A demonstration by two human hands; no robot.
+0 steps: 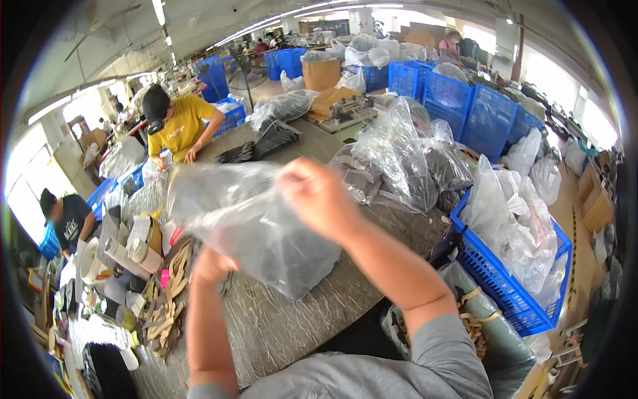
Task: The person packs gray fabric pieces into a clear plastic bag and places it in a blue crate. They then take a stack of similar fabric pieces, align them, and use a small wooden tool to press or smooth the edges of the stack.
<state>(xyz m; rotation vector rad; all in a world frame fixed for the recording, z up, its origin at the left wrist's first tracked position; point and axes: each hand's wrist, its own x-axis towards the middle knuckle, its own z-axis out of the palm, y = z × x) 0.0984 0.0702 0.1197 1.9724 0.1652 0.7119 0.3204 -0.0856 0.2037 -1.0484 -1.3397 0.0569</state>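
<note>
Both hands were on a clear plastic bag [246, 219] with something dark inside, sitting on the grey worktable [279, 326]. The left hand [211, 266] was closed on the bag's lower edge, and the right hand [318, 196] was pinching the top edge up high, so the bag hung stretched between the two grips. Looked to me like the opening or shaking-out stage; I'd guess the next bit needs the mouth held apart without losing the top pinch. Just left of the lower grip were tape rolls [136, 253] and a pile of tan strips [166, 312]. Past the upper grip were more stuffed bags [405, 159], a blue crate [505, 286] off to the right, and a worker in a yellow shirt [176, 126] further back.
</note>
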